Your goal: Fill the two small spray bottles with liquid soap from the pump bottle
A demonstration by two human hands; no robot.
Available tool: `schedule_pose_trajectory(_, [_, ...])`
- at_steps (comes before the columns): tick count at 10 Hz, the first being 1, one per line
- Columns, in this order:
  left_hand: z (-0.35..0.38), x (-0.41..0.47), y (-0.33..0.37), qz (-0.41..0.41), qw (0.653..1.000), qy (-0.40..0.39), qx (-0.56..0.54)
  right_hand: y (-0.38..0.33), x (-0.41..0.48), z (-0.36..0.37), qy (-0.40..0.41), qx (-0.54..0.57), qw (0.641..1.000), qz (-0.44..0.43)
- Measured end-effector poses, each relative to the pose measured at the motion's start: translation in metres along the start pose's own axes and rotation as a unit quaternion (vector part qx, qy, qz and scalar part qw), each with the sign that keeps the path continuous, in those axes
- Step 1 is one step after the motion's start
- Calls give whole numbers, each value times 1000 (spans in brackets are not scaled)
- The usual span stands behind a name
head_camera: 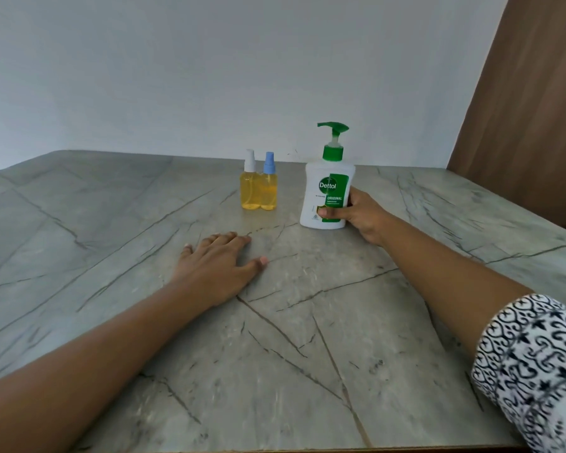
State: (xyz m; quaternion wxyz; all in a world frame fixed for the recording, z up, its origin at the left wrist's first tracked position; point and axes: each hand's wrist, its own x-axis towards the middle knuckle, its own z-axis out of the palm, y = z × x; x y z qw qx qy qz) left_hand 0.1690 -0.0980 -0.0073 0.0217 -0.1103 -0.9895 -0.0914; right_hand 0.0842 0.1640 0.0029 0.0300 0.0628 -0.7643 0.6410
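Grey-green stone with dark veining forms the table point(111, 223). A white plastic pump bottle point(327, 191) with a green pump head and a green-and-white "Dettol Original" label stands upright on it, right of centre and toward the far edge.

Right hand point(356, 214): grip clamped on the lower body of the pump bottle, with the thumb across the front of the label and the fingers wrapped round the right side. The bottle base sits on the table.

Left hand point(216, 259): grip apart, with the palm down, the fingers straight and slightly spread, resting flat on the table. It holds nothing and lies near the bottles without touching them.

Two small clear plastic bottles holding yellow liquid stand upright just left of the pump bottle, side by side and touching each other. The white-capped spray bottle point(250, 188) is on the left and the blue-capped spray bottle point(269, 191) is on the right. Both caps are fitted.

A black-and-white patterned sleeve point(530, 364) covers the right upper arm. A pale wall point(209, 76) stands behind the table, and a brown wood-grain panel point(530, 109) stands at the right.
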Motion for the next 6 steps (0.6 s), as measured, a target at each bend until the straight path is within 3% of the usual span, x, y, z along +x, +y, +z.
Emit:
schedule_pose_trajectory(4, [5, 10, -5, -8, 1000, -4, -11, 11, 42, -6, -2, 10, 1000, 14])
schedule_pose_trajectory(6, [4, 11, -8, -5, 1000, 6, -9, 18, 40, -12, 16, 91, 995, 45])
